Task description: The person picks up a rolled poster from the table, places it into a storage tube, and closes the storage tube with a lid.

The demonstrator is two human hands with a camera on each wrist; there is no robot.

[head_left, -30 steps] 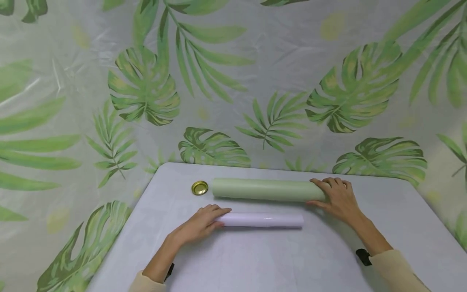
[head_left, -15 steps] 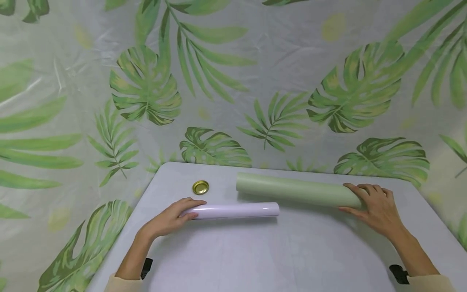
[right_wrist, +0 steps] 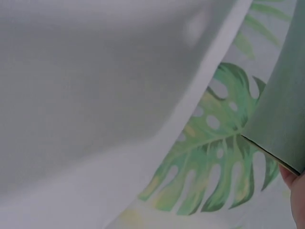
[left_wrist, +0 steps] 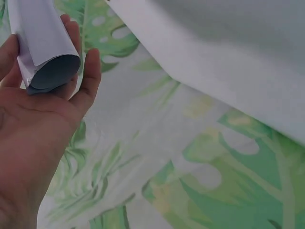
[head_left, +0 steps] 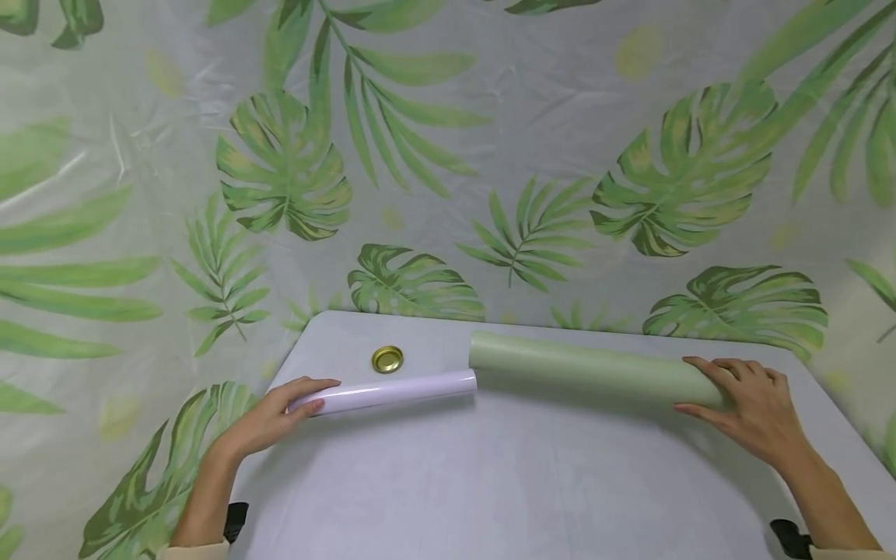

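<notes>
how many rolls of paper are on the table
2. A pale lilac roll lies at the front left, its left end held by the left hand. A larger green roll lies behind and to the right, its right end under the right hand. None looks hidden.

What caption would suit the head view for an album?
Left hand holds a white roll, right hand a green roll, on a table.

Both arms are stretched wide apart; the left hand (head_left: 269,420) and right hand (head_left: 752,408) are each curled in a grip.
</notes>
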